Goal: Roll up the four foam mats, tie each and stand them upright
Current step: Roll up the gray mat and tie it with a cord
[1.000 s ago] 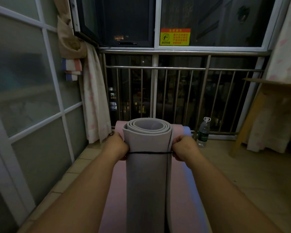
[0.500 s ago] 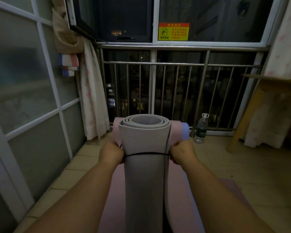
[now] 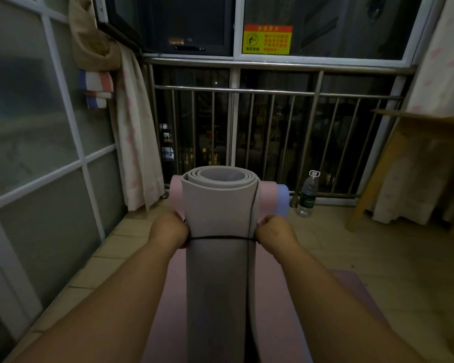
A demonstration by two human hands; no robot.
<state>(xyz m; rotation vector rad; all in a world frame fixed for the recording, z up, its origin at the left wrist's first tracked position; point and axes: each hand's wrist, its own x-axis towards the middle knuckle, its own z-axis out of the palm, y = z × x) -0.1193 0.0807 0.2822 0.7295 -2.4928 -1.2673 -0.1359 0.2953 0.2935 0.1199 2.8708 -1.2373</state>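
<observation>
Where the tiled floor [image 3: 351, 258] meets the metal railing [image 3: 247, 93] and a glazed partition [image 3: 32, 127] closes off the left side, a pink foam mat [image 3: 165, 310] lies spread flat. The edge of a purple mat [image 3: 351, 284] shows just to its right. A wooden table [image 3: 417, 132] draped with patterned cloth stands at the right, and a pale curtain [image 3: 134, 127] hangs at the left of the railing. At centre, the grey foam mat [image 3: 215, 271] is rolled into a tube and stands on end over the pink one, its spiral top facing up. Behind it, pink foam shows at both sides and a blue piece [image 3: 282, 200] at the right. Whether these are rolls cannot be told. The left hand [image 3: 168, 231] and right hand [image 3: 274, 231] press against opposite sides of the roll, each grip curled tight on an end of the black cord [image 3: 220, 238] stretched taut across its front. A clear water bottle [image 3: 307, 196] stands by the railing.
</observation>
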